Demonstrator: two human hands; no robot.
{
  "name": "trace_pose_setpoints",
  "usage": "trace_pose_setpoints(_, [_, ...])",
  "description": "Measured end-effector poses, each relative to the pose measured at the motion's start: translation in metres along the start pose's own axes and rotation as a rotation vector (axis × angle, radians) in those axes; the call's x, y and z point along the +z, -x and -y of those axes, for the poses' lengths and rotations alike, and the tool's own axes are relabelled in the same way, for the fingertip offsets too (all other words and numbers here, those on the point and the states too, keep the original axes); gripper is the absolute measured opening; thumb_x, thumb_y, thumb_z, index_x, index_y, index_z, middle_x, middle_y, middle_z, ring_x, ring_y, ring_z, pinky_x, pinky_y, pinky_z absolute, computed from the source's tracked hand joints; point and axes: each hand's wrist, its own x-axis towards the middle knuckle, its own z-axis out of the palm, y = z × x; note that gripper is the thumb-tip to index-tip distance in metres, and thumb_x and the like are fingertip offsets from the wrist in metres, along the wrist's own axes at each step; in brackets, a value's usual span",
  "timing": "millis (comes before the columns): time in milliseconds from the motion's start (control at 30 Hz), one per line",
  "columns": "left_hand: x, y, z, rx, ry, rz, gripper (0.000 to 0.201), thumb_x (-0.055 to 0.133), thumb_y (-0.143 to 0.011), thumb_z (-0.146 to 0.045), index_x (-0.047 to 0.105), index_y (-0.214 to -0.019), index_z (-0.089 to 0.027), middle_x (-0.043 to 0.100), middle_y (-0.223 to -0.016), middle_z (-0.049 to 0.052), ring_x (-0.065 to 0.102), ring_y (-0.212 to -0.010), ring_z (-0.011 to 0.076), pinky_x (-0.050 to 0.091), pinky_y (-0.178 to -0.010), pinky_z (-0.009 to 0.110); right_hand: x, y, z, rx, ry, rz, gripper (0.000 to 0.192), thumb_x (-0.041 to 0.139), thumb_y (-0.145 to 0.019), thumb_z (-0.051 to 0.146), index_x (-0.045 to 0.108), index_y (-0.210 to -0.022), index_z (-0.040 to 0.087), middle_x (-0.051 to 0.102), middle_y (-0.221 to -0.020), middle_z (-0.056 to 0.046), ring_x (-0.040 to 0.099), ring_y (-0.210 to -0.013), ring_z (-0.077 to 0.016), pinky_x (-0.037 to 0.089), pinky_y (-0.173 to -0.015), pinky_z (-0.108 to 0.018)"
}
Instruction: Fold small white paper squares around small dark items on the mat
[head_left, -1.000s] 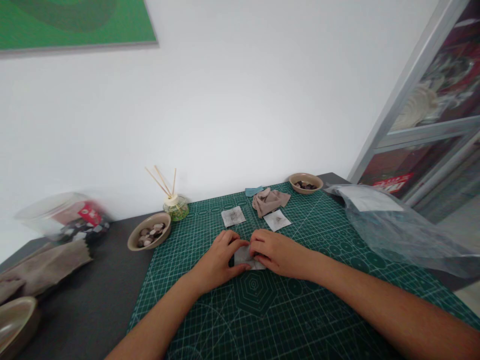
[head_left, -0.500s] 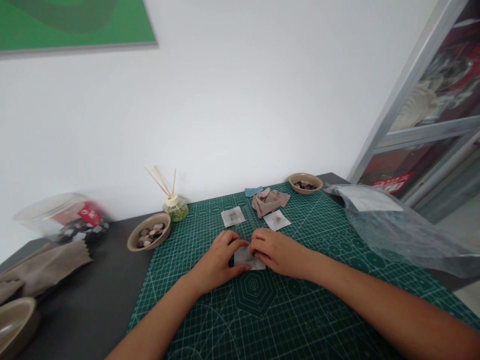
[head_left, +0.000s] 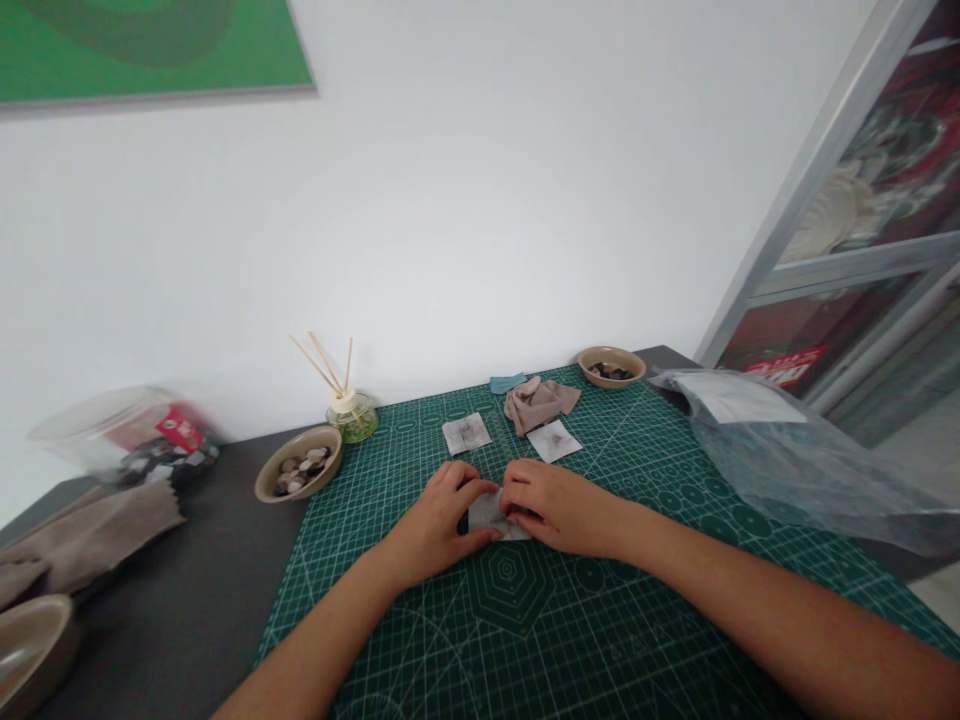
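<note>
Both hands meet in the middle of a green cutting mat (head_left: pixel 570 640). My left hand (head_left: pixel 435 520) and my right hand (head_left: pixel 555 505) pinch a small grey-white fabric square (head_left: pixel 489 514) between their fingertips, pressing it against the mat. Most of the square is hidden under the fingers. Two more pale squares lie just beyond: one (head_left: pixel 466 433) to the left, one (head_left: pixel 554 440) to the right. A crumpled beige cloth (head_left: pixel 540 400) sits behind them.
A tan bowl of buttons (head_left: pixel 298 463) and a reed diffuser (head_left: pixel 351 412) stand at the mat's left edge. Another bowl (head_left: pixel 611 364) is at the far right corner. A clear plastic bag (head_left: pixel 787 450) lies right. A plastic jar (head_left: pixel 127 430) and brown fabric (head_left: pixel 82 530) sit far left.
</note>
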Motion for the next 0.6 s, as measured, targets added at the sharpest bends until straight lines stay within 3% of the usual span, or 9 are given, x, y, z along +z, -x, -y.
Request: trace_pose_setpoints(600, [-0.0004,-0.0005,-0.0008,-0.007,0.003,-0.003,0.039,0.07,-0.077,-0.028,0.056,-0.113,-0.024,0.05,-0.109,0.006,0.047,-0.104,0.0247,0.043,-0.092,0.042,0.0021,-0.0006,-0.0009,-0.008,-0.013,-0.029,0.019,0.05,-0.085,0.004,0.062,-0.096,0.013,0.056,-0.097,-0.009,0.053,-0.091,-0.0189,0.045,-0.081,-0.032])
